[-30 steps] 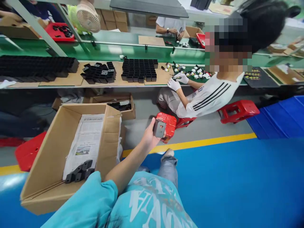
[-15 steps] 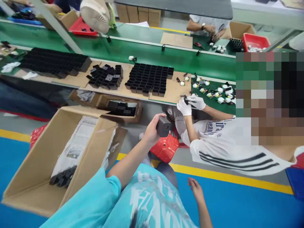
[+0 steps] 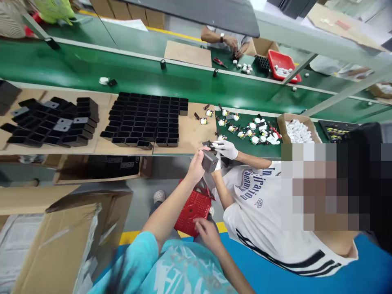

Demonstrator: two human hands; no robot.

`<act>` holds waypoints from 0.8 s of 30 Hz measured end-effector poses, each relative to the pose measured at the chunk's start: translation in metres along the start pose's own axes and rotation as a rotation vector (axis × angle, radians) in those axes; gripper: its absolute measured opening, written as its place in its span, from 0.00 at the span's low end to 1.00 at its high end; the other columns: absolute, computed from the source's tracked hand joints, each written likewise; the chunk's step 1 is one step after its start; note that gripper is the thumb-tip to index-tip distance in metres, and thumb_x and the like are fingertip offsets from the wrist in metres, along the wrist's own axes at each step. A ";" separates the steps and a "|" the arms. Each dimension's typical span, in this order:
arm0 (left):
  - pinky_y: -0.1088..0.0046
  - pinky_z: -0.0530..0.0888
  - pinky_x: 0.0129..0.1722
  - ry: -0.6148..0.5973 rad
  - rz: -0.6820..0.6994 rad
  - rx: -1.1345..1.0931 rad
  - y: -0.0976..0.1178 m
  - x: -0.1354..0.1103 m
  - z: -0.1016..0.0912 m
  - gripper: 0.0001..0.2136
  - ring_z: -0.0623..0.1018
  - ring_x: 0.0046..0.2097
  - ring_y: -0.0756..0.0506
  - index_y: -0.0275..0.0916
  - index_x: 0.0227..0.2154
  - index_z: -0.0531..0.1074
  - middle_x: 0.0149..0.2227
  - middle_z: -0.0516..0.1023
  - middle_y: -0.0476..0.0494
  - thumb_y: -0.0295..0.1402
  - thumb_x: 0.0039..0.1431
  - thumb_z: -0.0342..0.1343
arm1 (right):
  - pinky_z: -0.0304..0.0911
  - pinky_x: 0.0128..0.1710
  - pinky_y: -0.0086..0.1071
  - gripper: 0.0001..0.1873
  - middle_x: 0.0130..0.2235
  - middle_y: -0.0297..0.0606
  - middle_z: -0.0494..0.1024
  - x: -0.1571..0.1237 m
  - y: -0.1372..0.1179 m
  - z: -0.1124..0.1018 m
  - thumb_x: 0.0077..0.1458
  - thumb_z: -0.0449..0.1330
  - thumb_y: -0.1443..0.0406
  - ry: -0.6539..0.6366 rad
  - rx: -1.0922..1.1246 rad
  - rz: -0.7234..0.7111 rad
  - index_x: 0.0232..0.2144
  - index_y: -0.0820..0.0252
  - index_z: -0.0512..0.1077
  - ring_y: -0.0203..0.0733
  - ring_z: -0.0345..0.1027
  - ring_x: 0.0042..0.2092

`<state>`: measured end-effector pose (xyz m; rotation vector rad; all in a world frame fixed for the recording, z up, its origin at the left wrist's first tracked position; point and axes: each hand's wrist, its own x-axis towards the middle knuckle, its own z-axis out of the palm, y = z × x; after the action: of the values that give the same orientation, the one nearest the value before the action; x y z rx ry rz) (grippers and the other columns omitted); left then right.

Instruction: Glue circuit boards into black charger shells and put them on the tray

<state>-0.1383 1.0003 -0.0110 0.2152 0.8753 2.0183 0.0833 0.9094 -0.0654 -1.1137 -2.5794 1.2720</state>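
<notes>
My left hand (image 3: 195,167) is closed around a black rectangular plastic housing (image 3: 210,162), whose end has a small slot. It is held in the air before the bench edge, in line with a co-worker's gloved hands. My right hand (image 3: 208,234) hangs lower, above a red plastic stool (image 3: 193,208), with loosely bent fingers apart and nothing visible in them. Rows of open black housings (image 3: 143,118) stand on the cardboard-covered bench, and a looser pile of black housings (image 3: 58,122) lies to their left.
Close on my right sits a co-worker in a white shirt (image 3: 254,196), gloved hands on a small dark part. White-and-black small assemblies (image 3: 251,130) lie on the green mat. A large open carton (image 3: 58,241) stands at left. Another person's hands (image 3: 234,44) work across the bench.
My view has turned right and come closer to the bench. My left hand still holds the housing, now beside the co-worker's gloves. My right hand has moved inward, over the stool.
</notes>
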 end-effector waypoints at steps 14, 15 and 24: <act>0.76 0.70 0.29 -0.004 0.024 0.105 -0.036 0.018 0.000 0.21 0.72 0.28 0.50 0.43 0.36 0.69 0.28 0.72 0.50 0.56 0.51 0.55 | 0.55 0.25 0.25 0.40 0.17 0.20 0.57 0.091 -0.082 -0.102 0.57 0.48 0.65 0.009 0.206 0.094 0.65 0.61 0.32 0.30 0.53 0.19; 0.76 0.70 0.29 -0.001 0.027 0.100 -0.036 0.018 0.000 0.21 0.72 0.28 0.50 0.43 0.35 0.70 0.28 0.72 0.50 0.55 0.50 0.56 | 0.56 0.26 0.25 0.40 0.17 0.20 0.58 0.091 -0.081 -0.103 0.57 0.48 0.65 0.001 0.175 0.096 0.65 0.60 0.32 0.31 0.54 0.19; 0.75 0.69 0.29 -0.009 -0.004 0.157 -0.037 0.022 0.003 0.22 0.73 0.29 0.49 0.43 0.35 0.69 0.28 0.73 0.49 0.57 0.48 0.57 | 0.59 0.22 0.29 0.35 0.20 0.34 0.72 0.090 -0.078 -0.110 0.58 0.44 0.64 0.039 -0.241 0.084 0.66 0.63 0.40 0.39 0.65 0.21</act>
<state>-0.1249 1.0322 -0.0368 0.3100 1.0288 1.9449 0.0096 1.0084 0.0399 -1.2837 -2.7390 0.9605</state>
